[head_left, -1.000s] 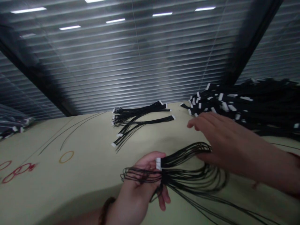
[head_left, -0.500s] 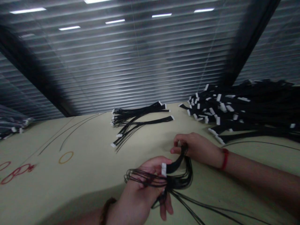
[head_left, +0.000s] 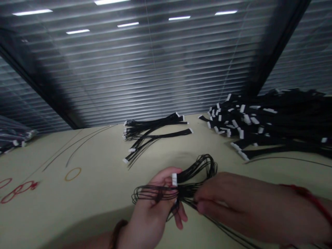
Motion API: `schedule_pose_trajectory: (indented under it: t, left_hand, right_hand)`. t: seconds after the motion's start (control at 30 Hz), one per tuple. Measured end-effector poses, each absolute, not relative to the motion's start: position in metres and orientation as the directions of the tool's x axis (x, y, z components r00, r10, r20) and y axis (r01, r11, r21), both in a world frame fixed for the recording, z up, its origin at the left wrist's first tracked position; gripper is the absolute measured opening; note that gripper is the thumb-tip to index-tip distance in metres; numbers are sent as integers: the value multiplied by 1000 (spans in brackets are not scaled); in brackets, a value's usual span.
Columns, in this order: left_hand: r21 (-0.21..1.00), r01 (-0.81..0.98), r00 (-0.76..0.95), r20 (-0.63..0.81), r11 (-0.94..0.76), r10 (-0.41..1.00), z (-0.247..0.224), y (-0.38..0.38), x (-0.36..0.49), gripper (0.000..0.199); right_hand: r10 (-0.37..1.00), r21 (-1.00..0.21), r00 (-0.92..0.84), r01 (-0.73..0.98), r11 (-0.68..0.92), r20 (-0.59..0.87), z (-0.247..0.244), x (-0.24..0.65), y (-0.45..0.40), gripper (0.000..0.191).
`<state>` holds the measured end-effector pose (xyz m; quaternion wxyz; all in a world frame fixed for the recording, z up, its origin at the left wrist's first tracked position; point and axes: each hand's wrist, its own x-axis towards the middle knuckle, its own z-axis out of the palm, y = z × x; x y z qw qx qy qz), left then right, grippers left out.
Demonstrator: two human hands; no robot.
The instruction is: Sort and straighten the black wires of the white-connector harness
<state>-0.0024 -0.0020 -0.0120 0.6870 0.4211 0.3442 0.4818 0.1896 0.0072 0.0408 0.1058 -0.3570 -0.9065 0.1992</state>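
Observation:
A black wire harness [head_left: 190, 190] lies looped in my left hand [head_left: 153, 207], whose thumb and fingers are closed round its middle. Its white connector [head_left: 174, 180] sticks up at the fingertips, with wires arching away to the right and thin loops spilling over the palm to the left. My right hand [head_left: 233, 204] has its fingers pinched on the wires just right of the left hand. Long wire ends trail below it toward the bottom edge. The right fingertips are partly blurred.
A large pile of black cables with white connectors [head_left: 246, 119] stands at the right, a smaller bundle [head_left: 155, 129] at the back middle. Rubber bands, red [head_left: 19, 190] and yellow [head_left: 73, 174], and loose wires lie left. Window blinds [head_left: 155, 69] rise behind the table [head_left: 98, 193].
My right hand has moved down and toward me, from the upper bend of the wires to the strands beside my left hand. The wire bend now stands free as an arch.

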Motion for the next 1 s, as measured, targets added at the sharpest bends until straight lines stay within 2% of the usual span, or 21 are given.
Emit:
schedule_pose_trajectory:
  t: [0.07,0.13,0.4,0.63,0.77,0.83,0.87,0.93,0.97,1.0]
  left_hand:
    - [911,-369,315,-62,182,947,-11,-3,-3,26]
    - [911,-365,316,-74,193,946,-10,-3,-2,25]
    - [889,-411,333,-58,201,941,-11,-5,-1,22]
    - [907,-368,331,-77,204,941,-10,-5,-1,25]
    - [912,-359,346,-68,198,936,-9,-4,-2,24]
    - [915,-357,333,-65,189,941,-10,-4,-2,25]
    - [915,-357,327,-65,187,943,-10,-3,-3,26]
    - [911,-363,316,-76,194,946,-10,-2,-3,29]
    - [908,-366,312,-87,204,946,-10,-2,-3,30]
    - [906,-366,310,-99,215,946,-10,-2,-3,31]
  right_hand:
    - [682,-512,-732,588,625,-8,38,177,7,30]
    - [725,-518,-689,624,585,-12,34,174,5,31]
    - [752,-297,-620,691,659,225,35,175,-6,24]
    - [732,-279,-635,677,681,248,33,175,-8,21]
    - [705,-262,-624,657,707,336,35,177,-8,22]
    - [724,-345,-600,637,689,339,42,182,-4,20]
    - [743,-436,-602,608,663,291,48,185,-2,22]
    - [737,-686,-671,499,530,82,62,197,6,30]
    - [699,-778,-715,450,438,-19,69,204,11,33]
    - [708,-808,-705,443,390,-44,76,211,16,37]
